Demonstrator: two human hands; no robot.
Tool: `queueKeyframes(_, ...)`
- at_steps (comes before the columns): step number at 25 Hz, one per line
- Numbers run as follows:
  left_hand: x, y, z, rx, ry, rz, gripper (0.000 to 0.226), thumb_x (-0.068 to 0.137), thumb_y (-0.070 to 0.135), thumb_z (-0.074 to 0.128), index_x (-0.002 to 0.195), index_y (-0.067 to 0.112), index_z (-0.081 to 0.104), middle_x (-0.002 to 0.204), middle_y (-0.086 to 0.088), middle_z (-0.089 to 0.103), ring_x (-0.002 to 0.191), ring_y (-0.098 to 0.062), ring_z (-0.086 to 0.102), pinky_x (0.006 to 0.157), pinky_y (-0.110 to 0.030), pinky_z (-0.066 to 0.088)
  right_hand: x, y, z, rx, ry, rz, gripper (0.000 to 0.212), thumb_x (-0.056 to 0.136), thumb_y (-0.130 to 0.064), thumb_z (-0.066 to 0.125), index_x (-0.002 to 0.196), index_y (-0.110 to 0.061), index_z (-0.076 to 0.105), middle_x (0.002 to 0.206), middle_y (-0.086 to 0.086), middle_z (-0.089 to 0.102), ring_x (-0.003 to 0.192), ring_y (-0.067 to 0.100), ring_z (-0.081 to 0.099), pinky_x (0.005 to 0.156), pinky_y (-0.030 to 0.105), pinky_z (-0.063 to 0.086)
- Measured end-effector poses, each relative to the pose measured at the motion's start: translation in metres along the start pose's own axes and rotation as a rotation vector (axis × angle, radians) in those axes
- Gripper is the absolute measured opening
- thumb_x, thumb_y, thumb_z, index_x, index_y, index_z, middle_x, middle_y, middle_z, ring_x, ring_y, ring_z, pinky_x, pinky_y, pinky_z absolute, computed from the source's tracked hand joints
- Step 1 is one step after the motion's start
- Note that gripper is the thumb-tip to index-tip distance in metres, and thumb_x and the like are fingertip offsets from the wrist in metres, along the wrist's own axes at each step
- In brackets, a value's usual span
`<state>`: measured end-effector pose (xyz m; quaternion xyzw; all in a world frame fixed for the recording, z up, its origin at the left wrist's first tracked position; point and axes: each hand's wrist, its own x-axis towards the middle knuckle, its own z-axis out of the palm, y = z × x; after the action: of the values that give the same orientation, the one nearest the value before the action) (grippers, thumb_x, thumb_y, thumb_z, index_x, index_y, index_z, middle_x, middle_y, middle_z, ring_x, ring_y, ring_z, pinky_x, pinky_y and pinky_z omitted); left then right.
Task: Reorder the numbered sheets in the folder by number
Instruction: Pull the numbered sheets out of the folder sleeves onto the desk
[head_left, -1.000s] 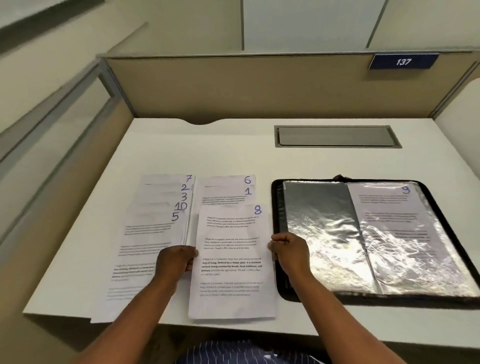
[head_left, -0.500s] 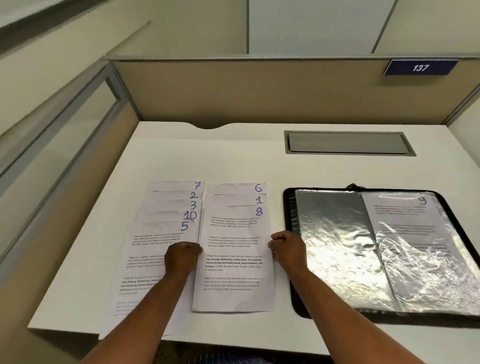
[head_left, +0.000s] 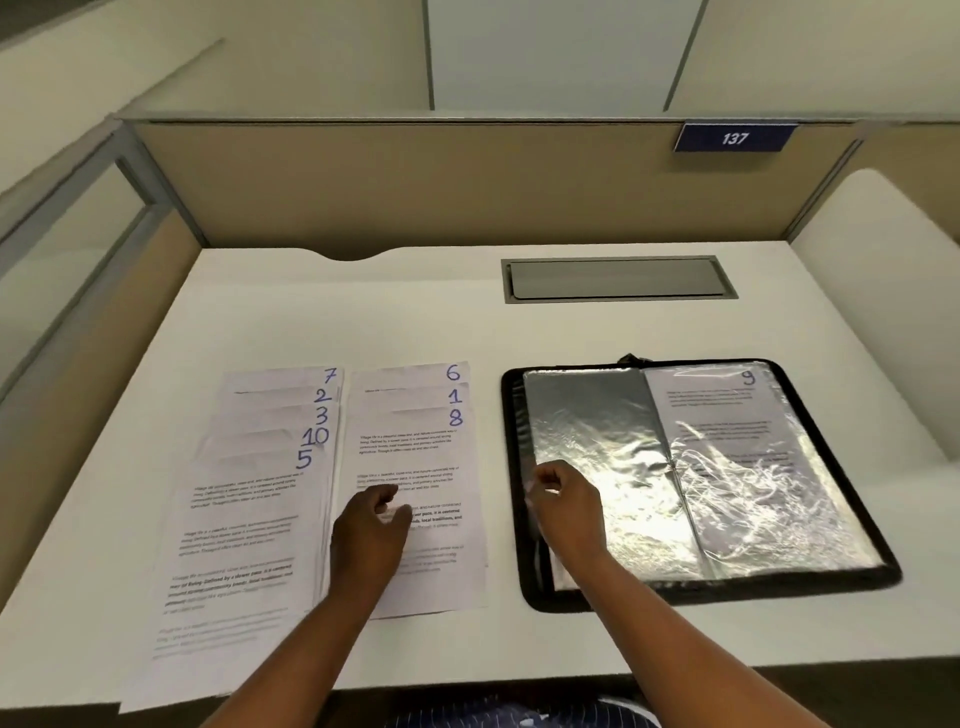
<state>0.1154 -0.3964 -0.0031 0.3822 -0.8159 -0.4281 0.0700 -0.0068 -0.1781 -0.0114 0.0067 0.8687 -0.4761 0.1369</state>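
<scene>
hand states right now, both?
Left hand: fingers curled over sheet 8; whether it grips the sheet cannot be told.
Right hand: closed, holding nothing, over the folder edge.

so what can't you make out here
Head view only:
- Left stack: sheet 5 covers all but the top strips of the sheets under it.
- Sheet 6 and sheet 1: likewise, under sheet 8.
- Printed text: too small and blurred to read.
- Left hand: its back hides the fingertips, so whether it touches or pinches sheet 8 is unclear.
- Folder: near-left corner behind the right hand and arm.
- Sheet 9: sleeve glare washes out its lower text.
</scene>
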Motion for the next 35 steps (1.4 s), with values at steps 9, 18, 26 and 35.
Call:
queueKeyframes(9, -0.087, 0.084, 0.134, 0.123, -0.181, 0.227, 0.055, 0.097, 0.032, 0.064, 0.147, 0.029, 0.044, 0.154, 0.01, 0.043, 0.136, -0.005, 0.041, 0.104, -0.025, 0.037, 0.004, 0.101, -0.132, -0.333, -0.034, -0.18, 0.057, 0.096, -0.035, 0.066, 0.148, -0.019, 0.051, 0.155, -0.001, 0.048, 0.143, 0.018, 0.042, 0.12, 0.035, 0.032)
queueKeyframes(18, -0.175, 0.128, 0.262, 0.403, -0.308, 0.269, 0.079, 0.096, 0.048, 0.059, 0.161, 0.028, 0.019, 0.17, 0.002, 0.006, 0.156, -0.017, 0.002, 0.125, -0.037, 0.01, 0.003, 0.203, -0.265, -0.706, -0.049, -0.282, 0.079, 0.1, -0.064, 0.035, 0.163, -0.032, 0.0, 0.169, 0.008, -0.018, 0.155, 0.025, -0.024, 0.123, 0.05, -0.015)
queueKeyframes(26, -0.21, 0.146, 0.271, 0.5, -0.333, 0.218, 0.081, 0.096, 0.051, 0.056, 0.161, 0.027, 0.016, 0.17, 0.001, 0.0, 0.156, -0.02, -0.003, 0.126, -0.044, 0.008, -0.009, 0.234, -0.302, -0.858, -0.153, -0.179, 0.095, 0.097, -0.076, 0.014, 0.163, -0.009, -0.004, 0.17, 0.013, -0.01, 0.154, 0.024, -0.023, 0.123, 0.058, -0.012)
queueKeyframes(35, -0.205, 0.193, 0.257, 0.034, -0.183, 0.093, 0.054, 0.09, 0.067, 0.057, 0.122, 0.025, 0.067, 0.129, 0.008, 0.064, 0.119, -0.012, 0.059, 0.101, -0.033, 0.046, -0.04, 0.168, -0.258, -0.739, -0.279, -0.761, 0.083, 0.101, -0.065, 0.031, 0.164, -0.016, 0.012, 0.172, 0.003, 0.006, 0.157, 0.018, -0.015, 0.123, 0.055, -0.013)
